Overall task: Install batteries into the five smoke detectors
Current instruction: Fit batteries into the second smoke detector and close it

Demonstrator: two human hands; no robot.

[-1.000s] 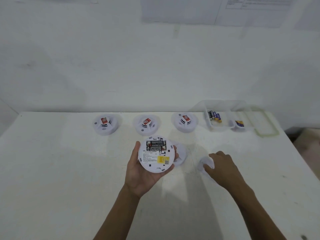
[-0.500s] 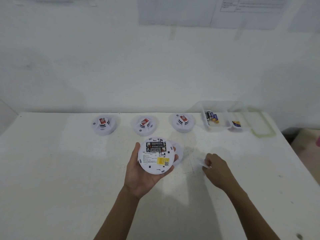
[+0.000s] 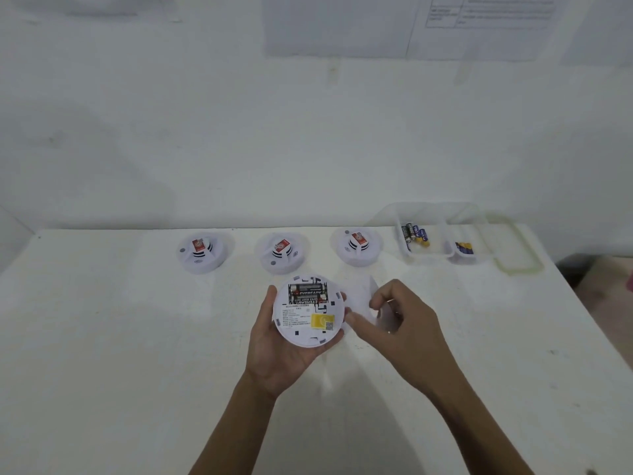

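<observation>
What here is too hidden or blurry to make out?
Head view only:
- White plastic piece in the right hand: motion-blurred, shape unclear.
- White round object behind that hand: partly hidden by it.
- Small print on the held white round smoke detector: too small.
- Printed paper sheet on the wall: blurred, cut by the top edge.

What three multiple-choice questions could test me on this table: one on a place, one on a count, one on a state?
1. Where on the table is the clear battery box? A back right; B front left; C centre.
2. How many smoke detectors stand in the back row? A two; B three; C five.
3. The battery bay of the detector in the left hand is: A covered; B open, batteries in; C open, empty.
Answers: A, it sits far right; B, three stand side by side; B, two batteries show; the right hand holds a white piece.
</observation>
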